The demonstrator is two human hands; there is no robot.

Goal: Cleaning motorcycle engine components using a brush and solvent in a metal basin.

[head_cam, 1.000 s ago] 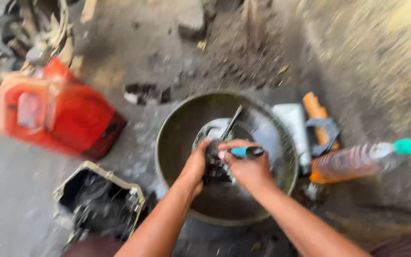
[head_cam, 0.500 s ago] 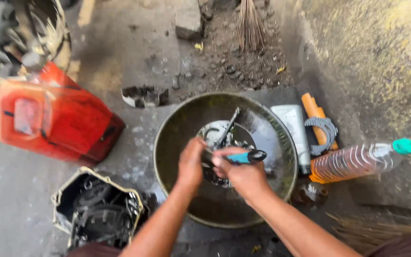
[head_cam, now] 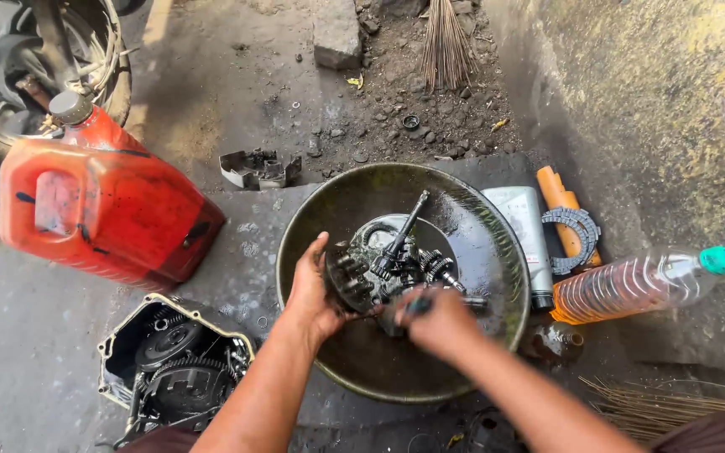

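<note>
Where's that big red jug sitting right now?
The red jug stands upper left in the head view, left of the metal basin, between the wheel and the open engine cover.

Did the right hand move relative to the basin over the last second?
Yes. The right hand dropped toward the near rim of the basin; earlier it was closer to the basin's centre. Its blue-handled tool is now mostly hidden.

Both forearms bare, no gloves/sleeves/watch. Left hand and right hand grimy w/ dark oil. Maroon garment at bottom edge.
</note>
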